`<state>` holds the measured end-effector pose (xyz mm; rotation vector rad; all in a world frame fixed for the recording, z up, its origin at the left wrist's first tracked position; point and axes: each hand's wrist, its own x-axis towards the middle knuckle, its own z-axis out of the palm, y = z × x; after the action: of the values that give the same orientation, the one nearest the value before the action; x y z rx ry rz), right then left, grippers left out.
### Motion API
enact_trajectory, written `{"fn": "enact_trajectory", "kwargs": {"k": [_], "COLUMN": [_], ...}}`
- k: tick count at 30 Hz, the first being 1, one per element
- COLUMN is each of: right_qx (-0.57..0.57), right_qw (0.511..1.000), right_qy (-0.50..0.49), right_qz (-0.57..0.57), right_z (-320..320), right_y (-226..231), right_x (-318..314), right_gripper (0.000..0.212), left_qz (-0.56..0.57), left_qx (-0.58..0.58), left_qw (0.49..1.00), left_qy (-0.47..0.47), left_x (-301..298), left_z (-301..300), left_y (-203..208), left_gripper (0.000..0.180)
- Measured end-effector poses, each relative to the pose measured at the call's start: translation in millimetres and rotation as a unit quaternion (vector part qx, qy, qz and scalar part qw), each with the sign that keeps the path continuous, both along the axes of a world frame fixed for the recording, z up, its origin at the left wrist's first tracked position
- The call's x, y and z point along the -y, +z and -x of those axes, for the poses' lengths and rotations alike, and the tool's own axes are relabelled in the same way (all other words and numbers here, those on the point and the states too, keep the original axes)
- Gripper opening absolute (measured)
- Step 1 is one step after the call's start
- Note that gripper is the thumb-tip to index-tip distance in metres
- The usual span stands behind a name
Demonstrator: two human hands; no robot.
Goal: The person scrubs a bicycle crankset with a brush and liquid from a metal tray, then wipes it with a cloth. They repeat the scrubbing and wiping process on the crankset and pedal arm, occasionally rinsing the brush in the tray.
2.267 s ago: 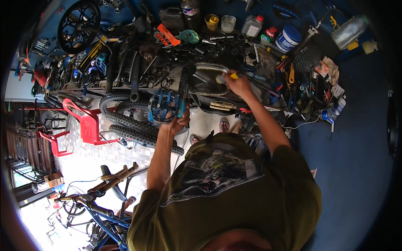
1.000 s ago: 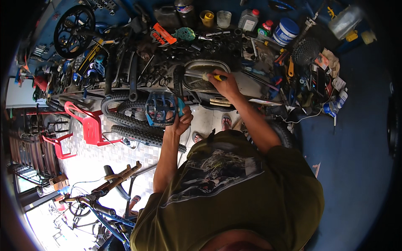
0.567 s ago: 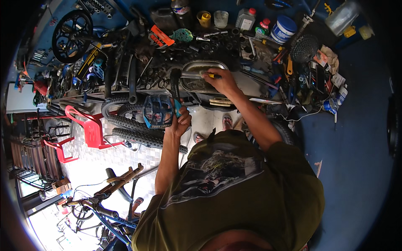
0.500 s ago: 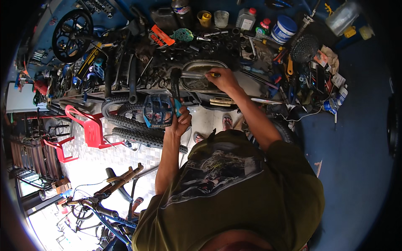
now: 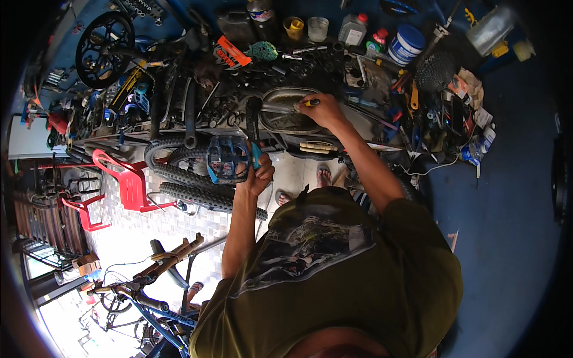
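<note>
My left hand [image 5: 261, 174] is closed around a blue cage-like bicycle pedal [image 5: 228, 160], gripping its right side. A dark crank arm [image 5: 253, 119] stands up from beside the pedal toward the bench. My right hand [image 5: 323, 111] is closed on a slim tool [image 5: 277, 108] with a pale, shiny length and a yellow-and-black end; its exact kind cannot be made out. The tool points left, its far end at the top of the crank arm. Beneath it sits an oval metal pan [image 5: 290, 127] with murky contents.
The bench holds crowded loose parts and tools, a chainring wheel [image 5: 105, 50], bottles [image 5: 353, 30], a white-and-blue tub [image 5: 406, 44] and a cassette [image 5: 436, 70]. Tyres [image 5: 197, 200] lie below its edge. A red chair [image 5: 128, 182] and a bicycle [image 5: 149, 298] stand at left.
The pedal and crank arm have shifted slightly right in my left hand. My right hand has moved a little up and right with the tool.
</note>
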<state>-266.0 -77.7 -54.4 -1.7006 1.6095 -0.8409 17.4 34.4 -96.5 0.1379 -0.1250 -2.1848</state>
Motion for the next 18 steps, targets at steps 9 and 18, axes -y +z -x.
{"fn": "enact_trajectory", "kwargs": {"k": [9, 18], "right_qx": [-0.016, 0.375], "right_qw": [0.997, 0.908], "right_qy": [-0.078, -0.121], "right_qz": [-0.018, -0.141], "right_z": [19.0, -9.0], "right_y": [1.7, -14.9], "right_x": [-13.8, -0.6], "right_gripper": [0.035, 0.026], "left_qz": [0.032, 0.019], "left_qx": [0.003, 0.004], "left_qw": [0.999, 1.0], "left_qy": [0.019, 0.017], "left_x": [-3.4, -2.3], "left_z": [2.5, 4.3], "left_y": [0.5, -1.6], "left_gripper": [0.065, 0.066]}}
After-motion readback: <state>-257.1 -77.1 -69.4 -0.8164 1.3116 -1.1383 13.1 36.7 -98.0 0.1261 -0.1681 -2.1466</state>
